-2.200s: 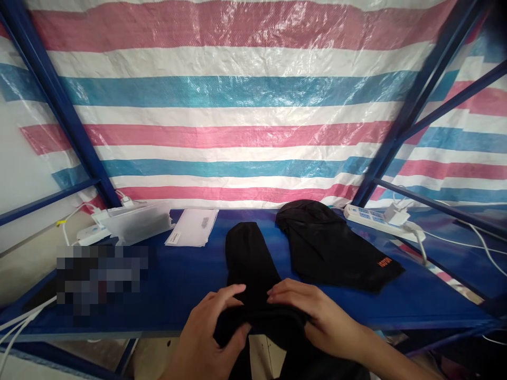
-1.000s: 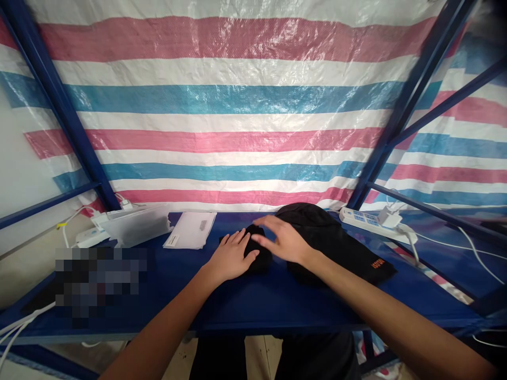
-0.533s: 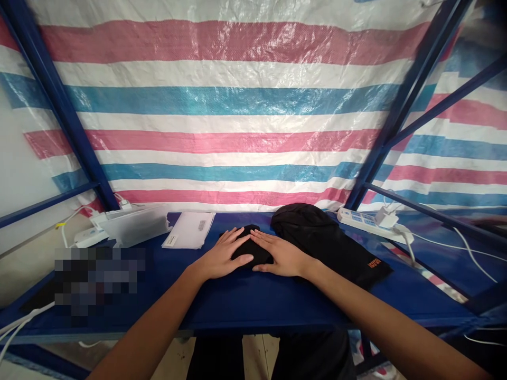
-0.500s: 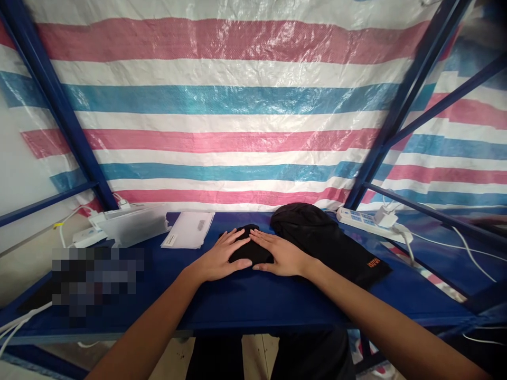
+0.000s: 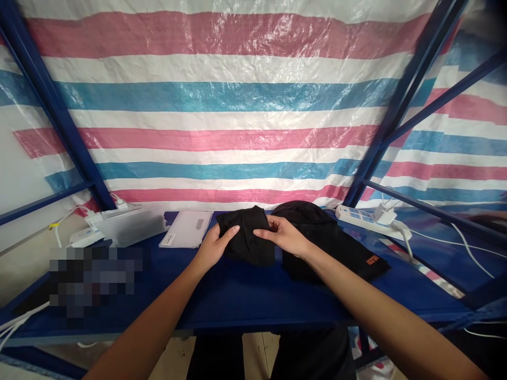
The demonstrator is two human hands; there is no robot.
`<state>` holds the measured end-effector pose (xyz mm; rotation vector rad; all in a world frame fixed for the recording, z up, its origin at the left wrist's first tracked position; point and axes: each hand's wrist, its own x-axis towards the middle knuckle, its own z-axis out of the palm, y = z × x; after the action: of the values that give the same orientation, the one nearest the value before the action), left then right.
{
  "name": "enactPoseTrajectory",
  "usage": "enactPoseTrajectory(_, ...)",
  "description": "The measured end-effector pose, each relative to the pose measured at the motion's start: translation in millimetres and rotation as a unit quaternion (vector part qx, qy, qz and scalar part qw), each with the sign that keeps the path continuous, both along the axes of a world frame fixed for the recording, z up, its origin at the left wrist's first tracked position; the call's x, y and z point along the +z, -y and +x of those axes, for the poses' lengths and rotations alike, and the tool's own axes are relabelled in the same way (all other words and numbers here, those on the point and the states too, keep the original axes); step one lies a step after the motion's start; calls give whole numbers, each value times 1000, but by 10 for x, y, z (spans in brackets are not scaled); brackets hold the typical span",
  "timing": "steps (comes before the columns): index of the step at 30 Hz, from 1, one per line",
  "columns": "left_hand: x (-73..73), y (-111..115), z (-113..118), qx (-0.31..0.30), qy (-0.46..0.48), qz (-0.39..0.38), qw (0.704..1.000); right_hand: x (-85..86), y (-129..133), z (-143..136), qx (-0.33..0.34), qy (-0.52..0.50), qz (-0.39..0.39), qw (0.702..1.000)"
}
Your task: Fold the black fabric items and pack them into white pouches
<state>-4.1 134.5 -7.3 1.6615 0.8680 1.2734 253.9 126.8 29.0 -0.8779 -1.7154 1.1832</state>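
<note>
A folded black cloth [image 5: 247,240] sits at the middle of the work, over the blue tabletop [image 5: 237,303]; I can't tell whether its underside touches. Both hands are clamped on it: the left hand [image 5: 214,245] at its nine o'clock edge, thumb on top, and the right hand [image 5: 285,235] at three, pinching with the thumb. Just beyond the right hand, towards three, a black garment [image 5: 340,253] with orange lettering lies spread out; past it, a white power strip [image 5: 368,221] holds a plugged-in adapter. At nine o'clock are white papers [image 5: 187,229], then a translucent plastic sleeve [image 5: 137,224]. Something pixelated fills the spot between eight and nine.

The tabletop looks smooth and slightly shiny. Blue metal posts rise at ten and two, framing a crinkled, glossy plastic sheet [image 5: 237,97] striped red, white and blue at twelve. Black-trousered legs [image 5: 216,356] show at six, above pale flooring.
</note>
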Motion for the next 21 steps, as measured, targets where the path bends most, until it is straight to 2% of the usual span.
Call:
enactPoseTrajectory(4,-62,-41,1,-74,50,-123,988,-194,-123,-69,-32,-51,-101,993)
enactPoseTrajectory(7,-113,-76,-28,-79,36,-163,983,-368,-175,-56,-77,-5,-97,992)
enactPoseTrajectory(9,-149,-103,-33,-60,37,-172,983,-412,-141,-21,-132,56,-12,990)
enactPoseTrajectory(11,-180,-127,-23,-41,51,-179,982,-388,-55,25,-146,128,131,972)
enactPoseTrajectory(14,-193,-146,2,-11,77,-214,974,-305,90,84,-34,223,317,921)
enactPoseTrajectory(15,-183,-147,7,-6,86,-231,969,-290,122,92,7,246,348,905)
enactPoseTrajectory(17,-141,-142,4,-5,105,-272,957,-299,151,82,39,274,371,886)
enactPoseTrajectory(21,-14,-126,-55,5,168,-370,914,-404,126,-5,8,306,422,854)
